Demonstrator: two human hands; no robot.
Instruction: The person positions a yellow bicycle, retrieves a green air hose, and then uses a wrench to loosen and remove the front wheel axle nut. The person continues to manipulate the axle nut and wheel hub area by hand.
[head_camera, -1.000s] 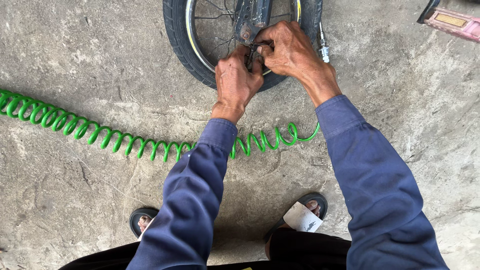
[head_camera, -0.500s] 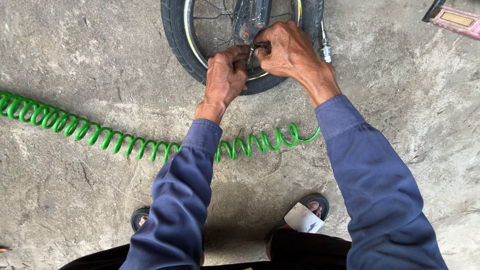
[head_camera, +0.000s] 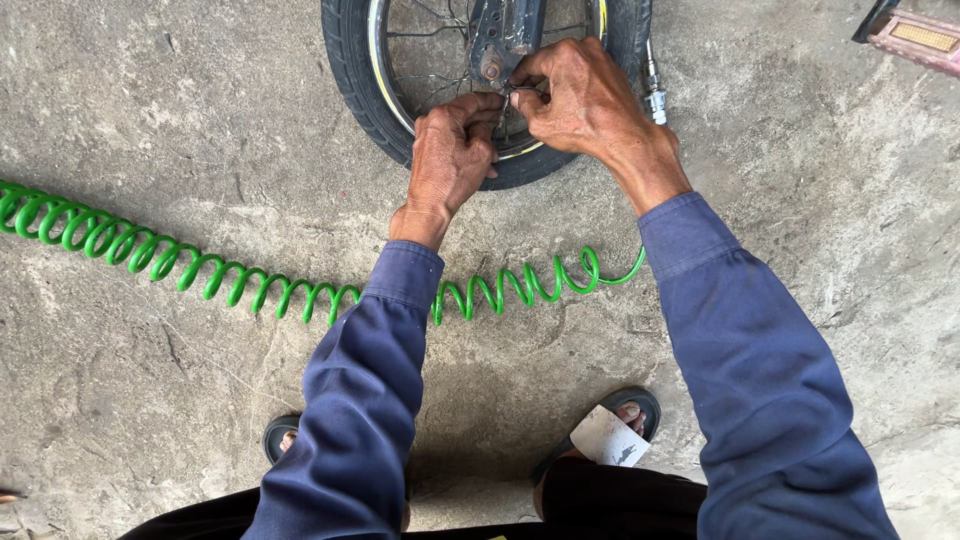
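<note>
A small bicycle wheel (head_camera: 360, 80) with a black tyre and a silver rim stands on the concrete at the top of the head view. My left hand (head_camera: 450, 160) and my right hand (head_camera: 585, 100) meet over the rim, just under a dark metal fork end (head_camera: 495, 35). The fingertips of both hands pinch a small metal part at the rim; it is too small to tell what it is. Both arms wear blue sleeves.
A green coiled air hose (head_camera: 230, 280) runs across the concrete from the left edge to a metal fitting (head_camera: 655, 100) by the tyre's right side. A bicycle pedal (head_camera: 920, 35) shows at the top right. My sandalled feet (head_camera: 610, 430) are at the bottom.
My left hand has slid up along the rim closer to my right hand, and its fingers now pinch beside the right fingertips. The wheel and hose have stayed put.
</note>
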